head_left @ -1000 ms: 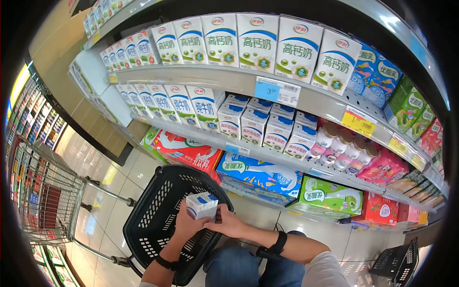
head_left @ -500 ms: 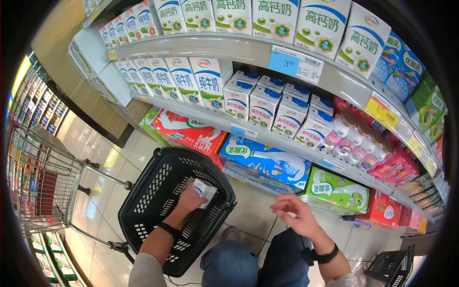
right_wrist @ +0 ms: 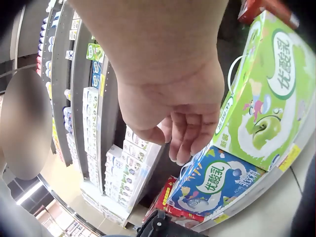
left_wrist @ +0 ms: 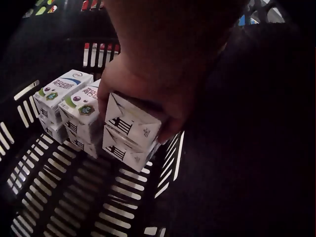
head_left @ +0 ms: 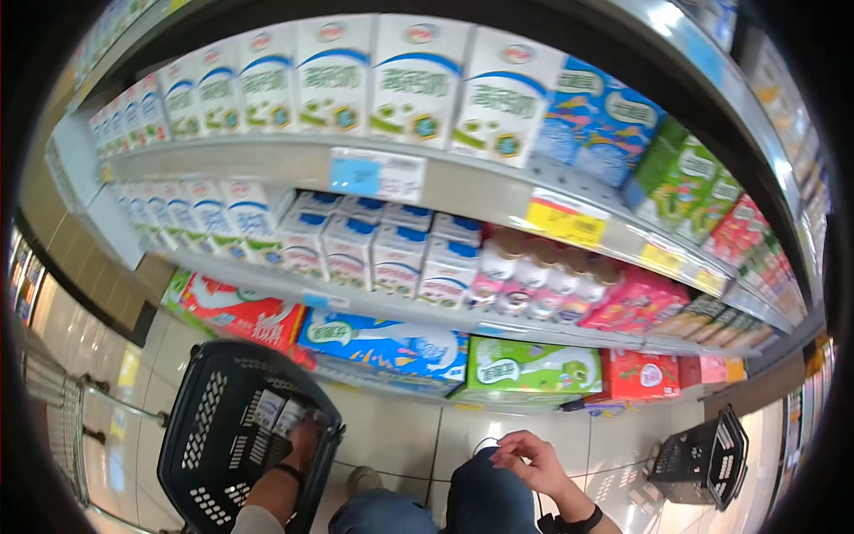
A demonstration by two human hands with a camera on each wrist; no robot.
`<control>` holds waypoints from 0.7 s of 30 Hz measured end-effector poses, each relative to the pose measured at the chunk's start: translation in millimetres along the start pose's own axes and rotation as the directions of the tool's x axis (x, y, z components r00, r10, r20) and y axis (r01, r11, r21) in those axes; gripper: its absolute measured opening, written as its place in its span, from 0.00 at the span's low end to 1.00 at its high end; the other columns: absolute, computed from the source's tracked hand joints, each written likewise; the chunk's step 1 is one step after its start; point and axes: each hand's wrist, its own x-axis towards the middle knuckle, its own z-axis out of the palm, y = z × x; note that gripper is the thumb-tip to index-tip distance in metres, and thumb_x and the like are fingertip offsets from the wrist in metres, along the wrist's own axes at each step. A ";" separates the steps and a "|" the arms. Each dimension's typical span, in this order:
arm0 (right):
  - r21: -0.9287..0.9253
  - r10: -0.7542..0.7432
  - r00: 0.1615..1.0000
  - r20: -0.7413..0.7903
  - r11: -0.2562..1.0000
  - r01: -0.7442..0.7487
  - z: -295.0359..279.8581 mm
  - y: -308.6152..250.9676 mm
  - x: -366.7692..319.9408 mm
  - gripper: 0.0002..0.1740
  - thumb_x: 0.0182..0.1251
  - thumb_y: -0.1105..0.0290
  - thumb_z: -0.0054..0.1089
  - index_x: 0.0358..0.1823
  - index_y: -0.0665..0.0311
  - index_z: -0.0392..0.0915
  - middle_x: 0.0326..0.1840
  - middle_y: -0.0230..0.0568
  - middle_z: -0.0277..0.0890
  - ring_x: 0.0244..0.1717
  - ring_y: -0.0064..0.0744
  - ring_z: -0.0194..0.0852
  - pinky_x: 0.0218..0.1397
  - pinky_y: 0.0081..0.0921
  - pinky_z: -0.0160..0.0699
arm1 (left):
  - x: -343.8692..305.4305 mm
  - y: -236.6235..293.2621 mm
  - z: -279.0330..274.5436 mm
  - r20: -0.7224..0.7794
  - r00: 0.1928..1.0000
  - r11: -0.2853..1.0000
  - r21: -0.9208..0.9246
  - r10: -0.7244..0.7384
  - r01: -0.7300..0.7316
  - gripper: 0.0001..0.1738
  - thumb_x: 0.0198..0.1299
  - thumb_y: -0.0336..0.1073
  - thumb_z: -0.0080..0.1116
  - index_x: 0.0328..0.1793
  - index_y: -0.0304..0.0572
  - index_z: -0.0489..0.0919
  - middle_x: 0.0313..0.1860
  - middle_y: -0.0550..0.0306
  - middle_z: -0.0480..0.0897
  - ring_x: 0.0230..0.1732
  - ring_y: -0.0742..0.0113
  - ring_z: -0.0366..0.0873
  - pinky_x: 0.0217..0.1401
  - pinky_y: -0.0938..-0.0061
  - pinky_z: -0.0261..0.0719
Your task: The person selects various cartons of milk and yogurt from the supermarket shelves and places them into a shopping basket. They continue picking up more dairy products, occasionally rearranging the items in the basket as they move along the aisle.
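Deep inside the black shopping basket (head_left: 197, 358), my left hand (head_left: 304, 440) reaches down. Its fingers grip a pair of small white milk cartons (left_wrist: 129, 133), one above the other, close against the basket's side. Beside them stand more white milk cartons (left_wrist: 81, 109), stacked in twos, with blue and green print on top. Part of the gripped pair is hidden under my palm. My right hand (head_left: 532, 463) hovers over my right knee with loosely bent fingers and nothing in it. In the right wrist view it overlaps the shelf and the drink boxes.
Milk cartons (head_left: 349, 254) and small bottles (head_left: 538, 280) line the shelves ahead. Along the bottom sit a blue drink box (head_left: 387, 347), a green one (head_left: 534, 367) and a red one (head_left: 640, 376). A second basket (head_left: 698, 467) stands right on the floor, a metal cart (head_left: 55, 418) left.
Both hands held a white carton earlier; my right hand let go and moved right, while my left lowered the carton into the basket. The head view has turned right.
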 end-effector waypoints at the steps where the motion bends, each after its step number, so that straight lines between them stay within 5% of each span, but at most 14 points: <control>1: -0.001 -0.007 0.999 -0.032 1.000 0.007 -3.0 -1.1 -3.3 0.15 0.71 0.78 0.59 0.58 0.68 0.74 0.43 0.41 0.85 0.44 0.27 0.85 0.49 0.23 0.81 | 9.9 -3.9 8.2 -0.046 0.999 0.999 0.051 -0.009 0.011 0.30 0.67 0.54 0.49 0.70 0.50 0.66 0.58 0.36 0.80 0.57 0.34 0.80 0.56 0.36 0.75; 2: -0.006 -0.017 0.999 -0.032 1.000 0.017 -6.7 -2.1 -4.7 0.16 0.70 0.78 0.59 0.58 0.68 0.73 0.43 0.40 0.85 0.44 0.27 0.84 0.50 0.23 0.81 | -4.7 6.8 -0.3 -0.099 0.994 0.997 -0.067 -0.042 0.036 0.27 0.66 0.52 0.49 0.68 0.51 0.67 0.57 0.35 0.81 0.56 0.32 0.80 0.57 0.38 0.75; 5: -0.033 -0.071 0.996 -0.054 0.997 0.069 -13.7 -9.8 -11.5 0.17 0.70 0.78 0.59 0.59 0.67 0.73 0.43 0.39 0.85 0.44 0.26 0.84 0.50 0.23 0.80 | 24.5 -16.3 36.7 -0.198 0.966 0.984 -0.022 0.169 -0.176 0.27 0.66 0.50 0.52 0.69 0.52 0.67 0.59 0.35 0.80 0.58 0.33 0.79 0.58 0.43 0.76; 7: -0.059 -0.107 0.993 -0.056 0.993 0.104 -16.7 -18.0 -14.6 0.18 0.69 0.78 0.59 0.60 0.66 0.73 0.43 0.38 0.84 0.44 0.26 0.84 0.49 0.24 0.81 | -10.7 10.1 29.2 -0.508 0.851 0.982 -0.049 0.132 -0.181 0.27 0.65 0.47 0.55 0.67 0.48 0.70 0.56 0.37 0.82 0.57 0.35 0.80 0.57 0.46 0.77; 8: -0.091 -0.115 0.992 -0.061 0.990 0.109 -18.1 -23.8 -16.6 0.19 0.69 0.78 0.60 0.60 0.65 0.73 0.43 0.37 0.84 0.43 0.25 0.84 0.49 0.24 0.81 | -11.7 8.6 23.1 -0.505 0.852 0.982 -0.044 0.139 -0.186 0.27 0.65 0.47 0.55 0.67 0.47 0.71 0.56 0.37 0.82 0.57 0.36 0.80 0.57 0.46 0.78; 10: -0.129 -0.133 0.988 -0.080 0.984 0.122 -25.7 -38.3 -22.5 0.19 0.68 0.78 0.60 0.60 0.64 0.74 0.43 0.37 0.84 0.43 0.25 0.83 0.49 0.24 0.81 | -6.7 3.0 12.9 -0.369 0.912 0.980 -0.013 0.178 -0.197 0.26 0.65 0.47 0.55 0.66 0.46 0.71 0.55 0.37 0.82 0.56 0.36 0.80 0.56 0.46 0.78; 12: -0.415 -0.319 0.942 -0.108 0.875 0.249 -38.6 -60.6 -24.2 0.20 0.66 0.78 0.62 0.60 0.64 0.74 0.43 0.36 0.84 0.42 0.26 0.83 0.48 0.24 0.81 | -6.9 -0.7 -1.6 -0.282 0.935 0.975 0.010 0.214 -0.220 0.26 0.64 0.47 0.56 0.66 0.45 0.72 0.55 0.37 0.82 0.56 0.37 0.81 0.56 0.46 0.78; 14: -0.458 -0.409 0.906 -0.105 0.829 0.321 -58.8 -89.7 -24.1 0.19 0.64 0.77 0.64 0.57 0.64 0.75 0.45 0.38 0.83 0.42 0.29 0.82 0.48 0.26 0.81 | -15.9 -5.8 -17.6 -0.198 0.947 0.967 0.030 0.252 -0.251 0.26 0.64 0.46 0.56 0.65 0.44 0.73 0.54 0.37 0.82 0.55 0.38 0.81 0.55 0.46 0.78; 18: -0.707 -0.704 0.684 -0.193 0.582 0.401 -97.6 -156.8 -26.1 0.16 0.59 0.77 0.65 0.50 0.64 0.77 0.47 0.42 0.81 0.44 0.35 0.79 0.49 0.29 0.79 | -40.2 -9.3 -63.5 -0.043 0.939 0.940 0.000 0.340 -0.340 0.25 0.64 0.46 0.57 0.64 0.42 0.74 0.54 0.37 0.82 0.54 0.39 0.82 0.54 0.47 0.79; 20: -0.734 -0.726 0.655 -0.209 0.559 0.385 -108.5 -192.1 -25.6 0.17 0.58 0.78 0.65 0.50 0.64 0.77 0.45 0.42 0.80 0.45 0.39 0.79 0.51 0.31 0.78 | -60.6 -8.9 -87.3 -0.010 0.934 0.934 -0.034 0.356 -0.357 0.25 0.64 0.46 0.57 0.64 0.41 0.74 0.53 0.37 0.82 0.54 0.40 0.82 0.53 0.47 0.79; 21: -0.794 -0.788 0.589 -0.179 0.469 0.386 -113.9 -208.1 -24.4 0.17 0.58 0.77 0.65 0.50 0.65 0.77 0.45 0.44 0.79 0.46 0.42 0.79 0.52 0.33 0.77 | -71.2 -4.3 -102.3 0.152 0.943 0.947 -0.178 0.296 -0.268 0.24 0.65 0.45 0.56 0.61 0.37 0.75 0.50 0.37 0.84 0.51 0.40 0.83 0.51 0.47 0.80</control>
